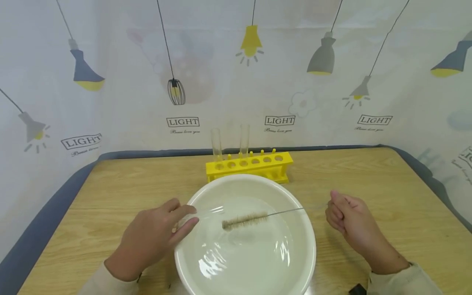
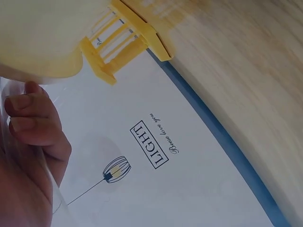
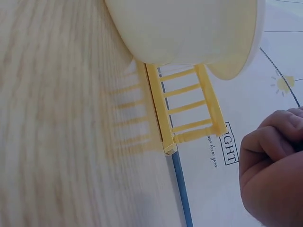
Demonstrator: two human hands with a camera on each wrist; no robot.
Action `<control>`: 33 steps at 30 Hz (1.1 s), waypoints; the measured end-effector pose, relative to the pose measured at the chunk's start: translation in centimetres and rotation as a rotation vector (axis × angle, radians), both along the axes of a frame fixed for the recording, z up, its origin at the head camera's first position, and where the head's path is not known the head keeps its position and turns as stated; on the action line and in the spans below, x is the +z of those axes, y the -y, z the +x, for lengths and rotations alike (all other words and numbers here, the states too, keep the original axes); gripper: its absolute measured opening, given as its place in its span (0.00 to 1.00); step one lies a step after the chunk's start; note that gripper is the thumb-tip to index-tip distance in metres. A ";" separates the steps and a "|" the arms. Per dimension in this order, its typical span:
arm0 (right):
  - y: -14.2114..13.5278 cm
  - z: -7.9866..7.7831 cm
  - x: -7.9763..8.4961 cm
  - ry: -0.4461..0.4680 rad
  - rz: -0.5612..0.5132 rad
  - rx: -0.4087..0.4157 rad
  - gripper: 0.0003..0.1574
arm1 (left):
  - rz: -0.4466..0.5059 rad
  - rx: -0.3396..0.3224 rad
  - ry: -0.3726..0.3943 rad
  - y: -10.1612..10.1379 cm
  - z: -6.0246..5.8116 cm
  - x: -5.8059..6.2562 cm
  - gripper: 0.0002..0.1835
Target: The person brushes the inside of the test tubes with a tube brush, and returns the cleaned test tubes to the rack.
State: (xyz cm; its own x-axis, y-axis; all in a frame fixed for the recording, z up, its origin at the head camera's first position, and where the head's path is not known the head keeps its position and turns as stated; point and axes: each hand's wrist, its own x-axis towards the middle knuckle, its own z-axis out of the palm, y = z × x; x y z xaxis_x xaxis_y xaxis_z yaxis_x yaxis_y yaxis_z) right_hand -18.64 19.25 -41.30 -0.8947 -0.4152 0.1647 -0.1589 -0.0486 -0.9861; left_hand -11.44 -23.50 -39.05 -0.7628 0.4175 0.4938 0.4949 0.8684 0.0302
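Note:
My left hand [image 1: 153, 229] grips a clear test tube [image 1: 216, 210] at the left side of a white basin [image 1: 309, 254], and the tube's mouth points right over the water. To the right of the basin, my right hand [image 1: 354, 221] pinches the thin wire handle of a test tube brush [image 1: 245, 221]. The bristled head hangs above the water, apart from the tube. In the right wrist view, the twisted wire [image 3: 279, 71] runs up from the curled fingers. Close up in the left wrist view, clear tube wall shows along the left palm.
Behind the basin stands a yellow test tube rack [image 1: 285, 159] with two upright test tubes [image 1: 244, 141] in it. The wooden table [image 1: 387, 184] ends at a patterned curtain [image 1: 228, 94]. A small black object [image 1: 357, 289] lies by the right sleeve.

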 end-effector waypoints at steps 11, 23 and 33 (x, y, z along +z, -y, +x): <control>-0.5 -0.4 0.3 0.042 -0.094 0.019 0.31 | 0.005 -0.001 0.002 0.1 0.0 -0.1 0.14; -0.9 -0.5 0.9 0.016 -0.150 0.043 0.29 | 0.005 0.001 0.003 0.1 0.0 0.0 0.14; -0.7 -0.3 0.8 0.040 -0.159 0.068 0.29 | 0.024 -0.061 -0.101 0.0 -0.2 -0.2 0.27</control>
State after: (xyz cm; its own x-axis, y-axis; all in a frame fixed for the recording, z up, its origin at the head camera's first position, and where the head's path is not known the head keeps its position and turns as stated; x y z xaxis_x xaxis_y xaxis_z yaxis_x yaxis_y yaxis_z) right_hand -18.92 19.95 -40.49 -0.8724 -0.4468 0.1983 -0.1110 -0.2140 -0.9705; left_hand -11.63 -23.54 -39.26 -0.6823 0.4484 0.5774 0.5482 0.8363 -0.0016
